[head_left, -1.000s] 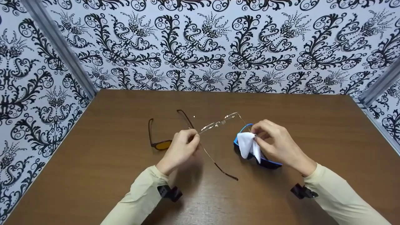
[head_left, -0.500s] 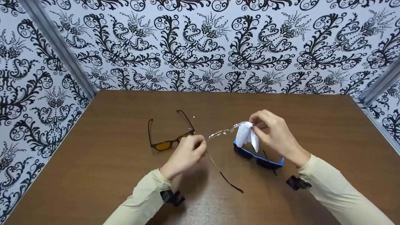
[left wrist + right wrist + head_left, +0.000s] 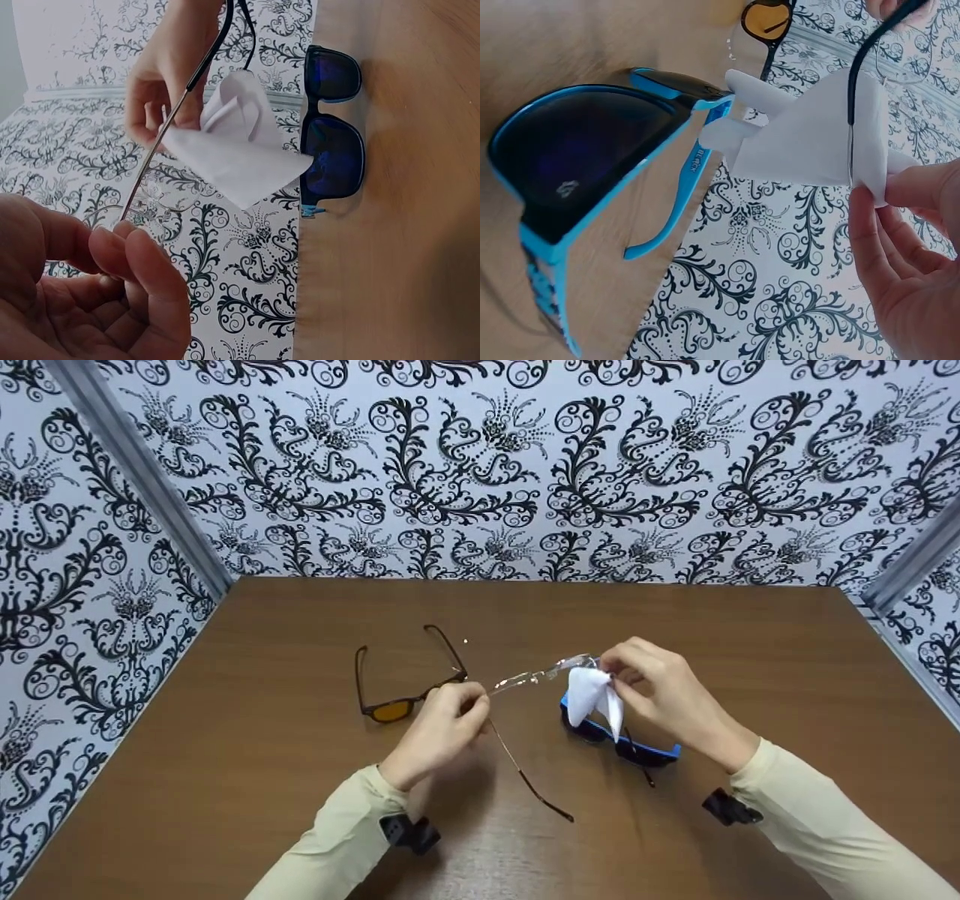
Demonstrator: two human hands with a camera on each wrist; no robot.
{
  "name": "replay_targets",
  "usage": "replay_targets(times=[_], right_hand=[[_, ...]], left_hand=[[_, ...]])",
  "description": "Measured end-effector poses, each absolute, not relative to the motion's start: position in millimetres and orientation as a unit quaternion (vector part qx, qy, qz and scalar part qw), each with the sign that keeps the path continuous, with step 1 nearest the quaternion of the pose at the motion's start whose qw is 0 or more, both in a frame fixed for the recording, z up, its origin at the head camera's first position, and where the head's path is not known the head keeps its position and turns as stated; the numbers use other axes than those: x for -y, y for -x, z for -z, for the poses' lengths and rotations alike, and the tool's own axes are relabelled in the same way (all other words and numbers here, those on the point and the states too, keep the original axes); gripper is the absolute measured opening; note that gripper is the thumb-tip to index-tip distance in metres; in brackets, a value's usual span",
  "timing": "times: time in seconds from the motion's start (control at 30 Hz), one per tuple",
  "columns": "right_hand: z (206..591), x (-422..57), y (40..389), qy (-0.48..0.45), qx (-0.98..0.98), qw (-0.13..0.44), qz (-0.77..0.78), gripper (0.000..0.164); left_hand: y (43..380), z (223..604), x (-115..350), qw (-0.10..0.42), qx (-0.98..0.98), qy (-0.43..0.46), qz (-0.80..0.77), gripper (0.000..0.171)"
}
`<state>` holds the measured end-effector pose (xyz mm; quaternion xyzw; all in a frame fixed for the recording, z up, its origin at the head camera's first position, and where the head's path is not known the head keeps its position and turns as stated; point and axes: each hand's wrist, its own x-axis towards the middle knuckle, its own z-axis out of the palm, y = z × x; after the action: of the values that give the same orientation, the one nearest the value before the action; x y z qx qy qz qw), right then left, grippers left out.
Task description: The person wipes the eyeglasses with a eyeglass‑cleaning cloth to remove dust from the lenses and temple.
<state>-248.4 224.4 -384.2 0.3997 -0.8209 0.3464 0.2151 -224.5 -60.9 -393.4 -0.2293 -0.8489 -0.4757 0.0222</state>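
Observation:
Clear thin-rimmed eyeglasses [image 3: 531,676] are held up above the table between both hands. My left hand [image 3: 450,720] pinches them at one end of the frame, and that side's dark-tipped temple slants down toward me. Between thumb and fingers, my right hand [image 3: 667,690] pinches a white cloth [image 3: 590,696] at the other end. In the right wrist view, the cloth [image 3: 802,135] lies against the thin metal temple [image 3: 850,150], gripped together with it. Dark-lensed blue sunglasses [image 3: 649,754] sit on the table below the cloth, which partly covers them in the head view.
Brown-framed glasses with orange lenses [image 3: 392,711] lie on the table beyond my left hand, which partly hides them. A tiny white speck [image 3: 465,641] is near them. Patterned white-and-black walls [image 3: 480,472] bound the wooden table [image 3: 300,810] at the back and sides.
The eyeglasses have shifted toward me and slightly right, uncovering more of the brown-framed glasses. My right hand with the cloth rose to the far end of the frame, then dropped slightly along the temple.

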Motion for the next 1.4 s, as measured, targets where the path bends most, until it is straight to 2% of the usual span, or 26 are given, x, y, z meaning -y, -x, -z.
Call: replay_targets(times=[0.57,0.97,1.2,1.4], right_hand=[[397,-247,235,-0.506,0.771,0.156,-0.354,0.039],[388,-239,217,-0.461,0.795,0.182,-0.351,0.039],[389,-217,202,-0.472,0.781,0.201,-0.357,0.037],[397,-202,189,-0.476,0.773,0.191,-0.372,0.035]], left_hand=[[232,394,72,0.005,0.833,0.192,0.518,0.023],[234,402,67,-0.026,0.814,0.197,0.546,0.024],[232,403,61,-0.043,0.805,0.182,0.564,0.023],[230,402,56,-0.062,0.792,0.185,0.578,0.021]])
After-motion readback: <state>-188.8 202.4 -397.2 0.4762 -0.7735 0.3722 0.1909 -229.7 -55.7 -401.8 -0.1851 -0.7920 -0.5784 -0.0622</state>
